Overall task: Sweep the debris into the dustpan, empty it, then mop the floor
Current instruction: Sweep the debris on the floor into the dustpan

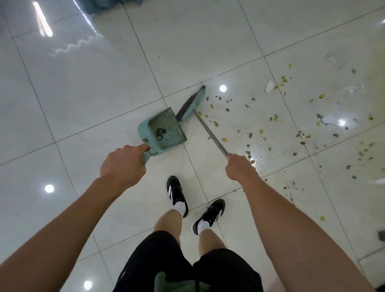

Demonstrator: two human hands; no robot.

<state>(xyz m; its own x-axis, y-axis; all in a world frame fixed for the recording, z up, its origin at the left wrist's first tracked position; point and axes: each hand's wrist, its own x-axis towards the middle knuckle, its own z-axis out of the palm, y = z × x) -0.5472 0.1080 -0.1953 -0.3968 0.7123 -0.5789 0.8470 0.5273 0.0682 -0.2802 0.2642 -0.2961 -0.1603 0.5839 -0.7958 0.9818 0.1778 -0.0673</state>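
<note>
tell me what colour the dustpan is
Pale teal dustpan, with a greyish, dirty inside; seen in the head view.

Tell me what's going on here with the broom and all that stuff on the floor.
A person is sweeping a tiled floor. The left hand grips the handle of a teal dustpan resting on the floor, with a little dirt already in it. The right hand holds the broom, whose head sits beside the pan's mouth. Most of the debris, yellowish crumbs and white scraps, is scattered to the right, not yet swept in.
</note>
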